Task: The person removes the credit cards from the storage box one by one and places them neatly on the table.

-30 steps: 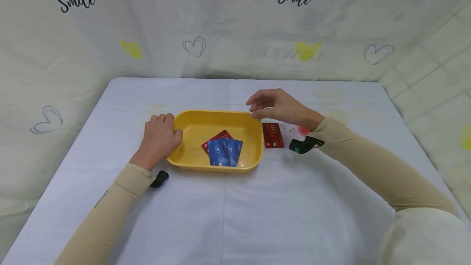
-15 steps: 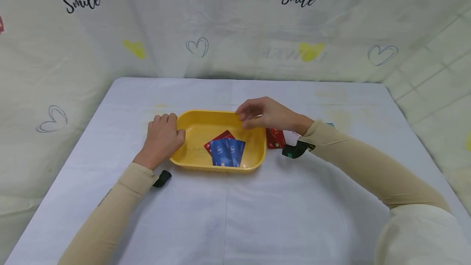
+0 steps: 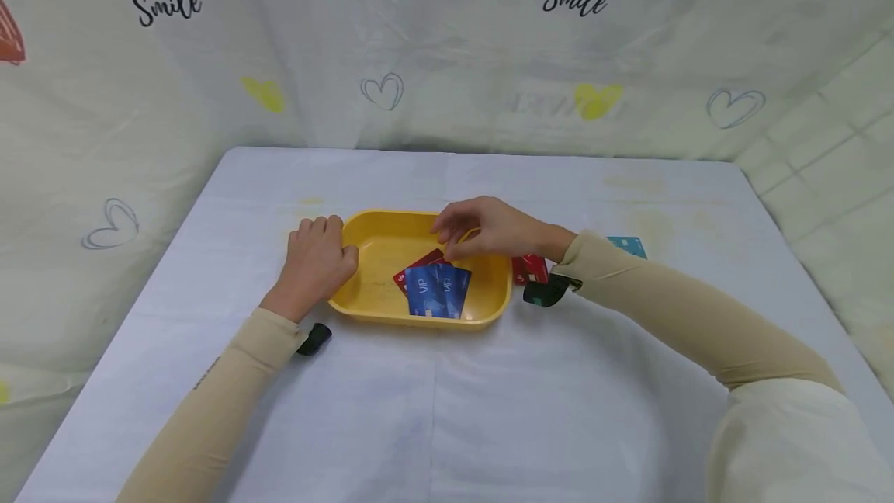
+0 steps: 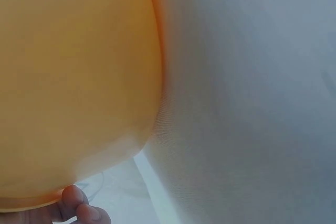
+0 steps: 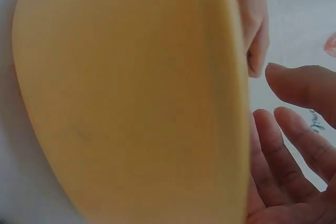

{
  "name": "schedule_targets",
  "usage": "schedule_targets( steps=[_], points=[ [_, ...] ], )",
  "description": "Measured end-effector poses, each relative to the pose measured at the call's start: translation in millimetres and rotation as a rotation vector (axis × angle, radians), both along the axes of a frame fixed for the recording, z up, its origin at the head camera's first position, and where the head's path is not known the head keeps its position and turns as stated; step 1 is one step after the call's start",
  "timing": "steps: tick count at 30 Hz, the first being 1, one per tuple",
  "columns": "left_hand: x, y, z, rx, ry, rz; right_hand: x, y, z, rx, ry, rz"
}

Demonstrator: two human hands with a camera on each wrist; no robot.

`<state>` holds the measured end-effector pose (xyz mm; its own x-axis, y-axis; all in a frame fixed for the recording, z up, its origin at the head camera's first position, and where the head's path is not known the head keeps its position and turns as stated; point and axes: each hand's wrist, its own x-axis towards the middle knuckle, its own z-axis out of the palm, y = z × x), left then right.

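Observation:
My left hand (image 3: 313, 264) grips the left end of a yellow plastic tray (image 3: 391, 320), thumb over the rim. In the left wrist view its fingertips (image 4: 73, 195) show at the tray's edge. Two blue VIP cards (image 3: 438, 291) lie overlapped inside the tray, partly covering a red card (image 3: 412, 273). My right hand (image 3: 499, 230) hovers over the tray's right half, its fingertips close above the cards. The right wrist view shows its thumb (image 5: 304, 85) apart from the fingers, with nothing between them.
Right of the tray, a red card (image 3: 532, 269) lies partly hidden behind the right wrist. A teal card (image 3: 628, 245) peeks out beyond the right sleeve. The white-covered table (image 3: 419, 410) meets a printed curtain (image 3: 475, 45) at its back edge.
My right hand has moved left and toward me, from the tray's far right corner to over the cards. The left hand keeps its grip on the tray. The head view has shifted slightly.

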<state>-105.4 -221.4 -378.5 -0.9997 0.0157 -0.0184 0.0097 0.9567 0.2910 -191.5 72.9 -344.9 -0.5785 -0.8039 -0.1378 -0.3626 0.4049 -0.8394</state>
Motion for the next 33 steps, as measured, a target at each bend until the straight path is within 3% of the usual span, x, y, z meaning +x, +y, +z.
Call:
schedule_targets(
  steps=[18,33],
  points=[
    [-3.5,3.3,-2.3,0.006,0.002,-0.026,6.3,-18,-7.6,0.086,-0.014,0.09],
    [-1.9,-1.1,-2.3,-0.006,0.009,-0.01,19.8,-32,-14.1,0.109,0.077,0.152]
  ],
)
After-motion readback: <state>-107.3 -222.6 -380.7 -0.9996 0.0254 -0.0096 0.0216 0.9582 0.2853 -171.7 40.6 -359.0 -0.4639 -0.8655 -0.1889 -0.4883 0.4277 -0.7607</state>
